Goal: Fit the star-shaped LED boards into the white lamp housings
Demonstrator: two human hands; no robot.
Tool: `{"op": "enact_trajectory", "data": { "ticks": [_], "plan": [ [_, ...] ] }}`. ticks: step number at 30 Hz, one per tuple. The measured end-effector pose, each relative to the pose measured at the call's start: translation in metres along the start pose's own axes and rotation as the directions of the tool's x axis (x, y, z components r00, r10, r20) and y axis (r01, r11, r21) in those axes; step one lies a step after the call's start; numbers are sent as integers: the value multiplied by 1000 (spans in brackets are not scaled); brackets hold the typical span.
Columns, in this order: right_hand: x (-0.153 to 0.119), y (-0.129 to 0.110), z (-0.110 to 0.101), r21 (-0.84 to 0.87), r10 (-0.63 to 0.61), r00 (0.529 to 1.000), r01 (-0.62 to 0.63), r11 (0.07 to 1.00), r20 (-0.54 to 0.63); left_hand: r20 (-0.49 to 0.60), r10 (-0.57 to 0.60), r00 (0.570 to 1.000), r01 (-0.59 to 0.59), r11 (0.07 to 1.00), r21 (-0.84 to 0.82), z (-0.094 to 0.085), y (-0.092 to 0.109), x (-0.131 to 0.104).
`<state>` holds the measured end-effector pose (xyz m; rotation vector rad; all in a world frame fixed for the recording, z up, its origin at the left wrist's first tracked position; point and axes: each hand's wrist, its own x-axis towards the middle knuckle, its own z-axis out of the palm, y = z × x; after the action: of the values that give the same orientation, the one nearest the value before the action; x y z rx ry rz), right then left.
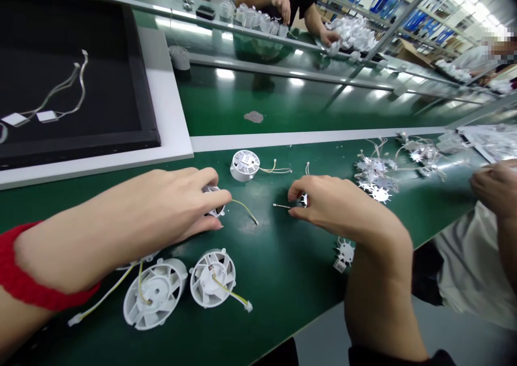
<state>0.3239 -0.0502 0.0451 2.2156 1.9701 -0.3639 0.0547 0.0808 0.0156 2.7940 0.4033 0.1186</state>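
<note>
My left hand [173, 204] is closed around a small white fan [218, 211], whose yellow and white wire trails to the right. Over the green table, my right hand [323, 202] pinches a small white star-shaped part [304, 199], mostly covered by the fingers; wires stick out near it. Behind and between the hands stands a round white fan housing [245, 165] with thin wires. Two more white fans lie nearest me, a larger one [155, 293] and a smaller one [212, 278]. Another star-shaped part [345, 252] rests beside my right forearm.
A black tray [81, 145] with wired connectors is at the left. Piled star-shaped parts [374, 172] lie to the right. Another person's hand [496, 185] is at the right edge. Across the table, a person handles white parts behind a metal rail.
</note>
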Motion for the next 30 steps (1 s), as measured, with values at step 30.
{"op": "enact_trajectory", "data": {
  "ticks": [30],
  "plan": [
    [22, -49, 10, 898, 210, 888, 433, -81, -409, 53, -261, 964, 162, 416, -895, -27, 31, 15]
  ]
}}
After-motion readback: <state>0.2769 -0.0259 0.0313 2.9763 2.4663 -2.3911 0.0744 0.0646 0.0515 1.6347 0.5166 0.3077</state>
